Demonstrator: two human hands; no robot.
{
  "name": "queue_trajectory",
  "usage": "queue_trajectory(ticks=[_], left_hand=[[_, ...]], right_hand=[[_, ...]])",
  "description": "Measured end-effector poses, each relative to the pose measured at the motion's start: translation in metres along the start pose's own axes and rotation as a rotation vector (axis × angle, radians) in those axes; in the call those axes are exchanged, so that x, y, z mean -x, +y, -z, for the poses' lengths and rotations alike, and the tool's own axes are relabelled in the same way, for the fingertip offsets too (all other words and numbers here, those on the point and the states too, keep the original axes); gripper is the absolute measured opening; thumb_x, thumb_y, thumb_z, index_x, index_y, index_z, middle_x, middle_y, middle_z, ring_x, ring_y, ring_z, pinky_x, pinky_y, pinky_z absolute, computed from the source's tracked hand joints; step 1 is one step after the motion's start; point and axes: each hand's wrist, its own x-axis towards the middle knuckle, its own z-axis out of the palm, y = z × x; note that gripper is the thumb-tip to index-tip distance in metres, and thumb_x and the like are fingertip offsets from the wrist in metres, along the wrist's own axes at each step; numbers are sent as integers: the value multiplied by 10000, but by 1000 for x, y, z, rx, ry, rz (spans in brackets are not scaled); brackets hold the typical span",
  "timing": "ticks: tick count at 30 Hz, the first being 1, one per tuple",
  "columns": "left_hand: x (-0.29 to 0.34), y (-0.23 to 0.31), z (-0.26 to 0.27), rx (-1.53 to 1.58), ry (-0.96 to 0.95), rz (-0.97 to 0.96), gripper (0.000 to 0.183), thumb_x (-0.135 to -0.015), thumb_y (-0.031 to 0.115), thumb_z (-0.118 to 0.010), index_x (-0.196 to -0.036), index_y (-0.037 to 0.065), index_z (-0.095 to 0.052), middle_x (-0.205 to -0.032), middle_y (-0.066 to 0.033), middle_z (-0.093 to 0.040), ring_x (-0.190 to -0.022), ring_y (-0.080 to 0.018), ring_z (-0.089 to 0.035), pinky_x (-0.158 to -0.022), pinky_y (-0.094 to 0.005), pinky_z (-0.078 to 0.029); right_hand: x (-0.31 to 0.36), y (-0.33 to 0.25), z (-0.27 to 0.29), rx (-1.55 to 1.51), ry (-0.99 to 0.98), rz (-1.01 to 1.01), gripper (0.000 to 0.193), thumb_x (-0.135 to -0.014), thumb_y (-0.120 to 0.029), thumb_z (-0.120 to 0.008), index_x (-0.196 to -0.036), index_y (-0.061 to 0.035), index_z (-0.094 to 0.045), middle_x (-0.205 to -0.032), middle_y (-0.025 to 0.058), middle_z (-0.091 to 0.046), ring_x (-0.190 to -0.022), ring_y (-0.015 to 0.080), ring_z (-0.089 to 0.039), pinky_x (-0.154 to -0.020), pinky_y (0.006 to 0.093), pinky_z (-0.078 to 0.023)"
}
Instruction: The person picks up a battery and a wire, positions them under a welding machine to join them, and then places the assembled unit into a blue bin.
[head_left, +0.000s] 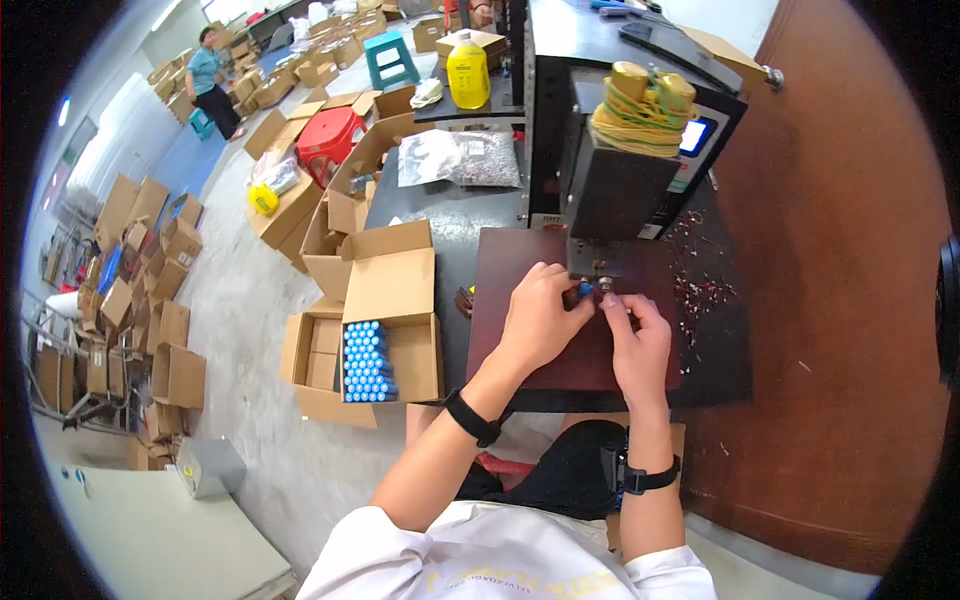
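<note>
My left hand point(541, 318) is closed in a pinch on a blue cylindrical battery cell point(585, 289), mostly covered by the fingers. Close beside it, my right hand point(641, 345) has thumb and forefinger pressed together at a small metal tip point(605, 285); what they hold, if anything, is too small to name. Both hands are over a dark red mat point(545, 375), right under the head of a black machine point(622, 195) that looks like a spot welder. Left of the mat stands an open cardboard box point(412, 360), its left half filled with upright blue battery cells point(368, 362).
Small wired parts point(705, 290) are strewn over the table right of the mat. Behind the box lie a clear bag of small pieces point(485, 160) and a yellow bottle point(467, 72). A red stool point(330, 140), many cartons and a person point(208, 85) are farther left.
</note>
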Motion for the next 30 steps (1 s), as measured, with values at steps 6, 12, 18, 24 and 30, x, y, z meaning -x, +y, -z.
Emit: queue_trajectory(ticks=[6,12,18,24,30], left_hand=[[4,6,8,76,-134,-20,278,-758,73,-667,-1020,18,-740,-864,-158,-665,-797,-301,-639,-735,-380,-525],[4,10,11,185,-138,98,270,-791,13,-595,-1010,-31,-747,-873,-114,-693,-780,-181,-664,-746,-303,-529],[2,11,7,222,-151,118,297,-784,-15,-566,-1027,-63,-730,-874,-101,-706,-817,-151,-646,-773,-287,-508],[3,15,7,211,-158,111,272,-781,-31,-557,-992,-68,-723,-867,-105,-703,-822,-153,-646,-779,-286,-503],[7,8,7,217,-150,129,267,-792,-49,-540,-980,-64,-728,-856,-76,-699,-779,-134,-630,-740,-270,-494]], right_hand=[[25,-11,44,35,69,23,129,-944,-79,-684,-889,36,-664,-836,47,-593,-810,113,-532,-720,264,-413],[108,1,158,518,215,99,114,-875,-69,-715,-823,4,-645,-859,87,-604,-852,239,-532,-759,346,-434],[149,70,186,583,234,-111,122,-875,-120,-720,-858,-11,-666,-923,106,-625,-952,294,-542,-875,397,-446],[94,116,147,512,219,-114,74,-865,-104,-710,-897,-38,-700,-909,81,-658,-925,274,-592,-829,380,-486],[24,137,142,559,241,-134,129,-869,-154,-703,-931,-42,-718,-935,121,-686,-955,325,-611,-850,423,-506]])
